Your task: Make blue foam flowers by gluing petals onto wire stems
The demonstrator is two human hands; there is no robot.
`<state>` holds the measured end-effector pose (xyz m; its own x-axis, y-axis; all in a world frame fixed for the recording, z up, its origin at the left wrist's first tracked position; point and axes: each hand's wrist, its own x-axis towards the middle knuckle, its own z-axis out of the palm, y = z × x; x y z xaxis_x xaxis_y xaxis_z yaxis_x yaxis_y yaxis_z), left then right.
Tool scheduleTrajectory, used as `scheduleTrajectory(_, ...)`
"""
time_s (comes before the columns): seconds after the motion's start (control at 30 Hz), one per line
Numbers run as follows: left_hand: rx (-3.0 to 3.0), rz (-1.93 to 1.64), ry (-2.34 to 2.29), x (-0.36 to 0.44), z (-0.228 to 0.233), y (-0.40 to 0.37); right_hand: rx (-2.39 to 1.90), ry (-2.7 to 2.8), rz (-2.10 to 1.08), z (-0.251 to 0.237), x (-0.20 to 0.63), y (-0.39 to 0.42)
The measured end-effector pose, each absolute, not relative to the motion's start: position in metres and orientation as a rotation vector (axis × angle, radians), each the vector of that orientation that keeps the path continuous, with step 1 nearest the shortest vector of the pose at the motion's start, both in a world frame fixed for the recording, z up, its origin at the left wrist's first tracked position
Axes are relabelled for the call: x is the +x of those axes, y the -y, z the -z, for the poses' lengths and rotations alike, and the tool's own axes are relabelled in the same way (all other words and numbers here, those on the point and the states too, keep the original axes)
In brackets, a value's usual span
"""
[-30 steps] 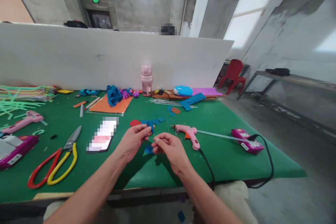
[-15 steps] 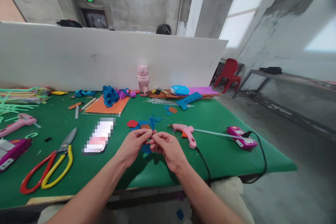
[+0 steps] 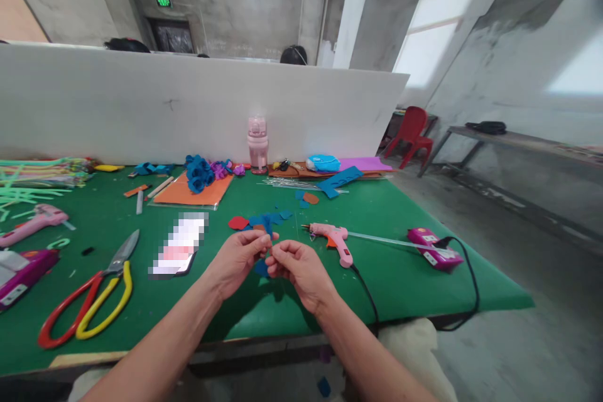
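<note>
Blue foam piece (image 3: 262,265) is pinched between the fingers (image 3: 264,240) of both hands, left hand (image 3: 237,259) and right hand (image 3: 296,266), held just above the desk (image 3: 386,276). Risk: the small piece may slip or tear if the grip shifts. Glue gun (image 3: 332,237) lies near the right hand; its nozzle could burn a stray finger.

On my feed the green worktop (image 3: 405,289) carries a pink glue gun (image 3: 332,237) with its black cord running off the near edge, and a magenta box (image 3: 434,249) further right. Big red-and-yellow scissors (image 3: 89,301) lie at the left, beside a phone (image 3: 179,247). I see an orange sheet (image 3: 195,191) with blue foam roses (image 3: 198,173) on it, and a pink bottle (image 3: 257,144) upright against the white partition (image 3: 141,107). A red chair (image 3: 411,132) stands beyond the worktop's far right corner.
</note>
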<state>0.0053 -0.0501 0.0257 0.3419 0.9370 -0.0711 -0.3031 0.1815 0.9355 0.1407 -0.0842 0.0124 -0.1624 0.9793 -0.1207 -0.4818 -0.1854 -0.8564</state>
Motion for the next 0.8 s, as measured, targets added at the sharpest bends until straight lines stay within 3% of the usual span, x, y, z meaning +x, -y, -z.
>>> scheduleTrajectory(0.5, 1.201, -1.079, -0.849, 0.009, -0.028, 0.054, -0.89, 1.001, -1.454, -0.013, 0.138, 0.084)
scheduleTrajectory(0.8, 2.088, -1.413, -1.021, -0.009, -0.058, 0.064, -1.055, 1.279, -0.884, -0.021, 0.159, 0.078)
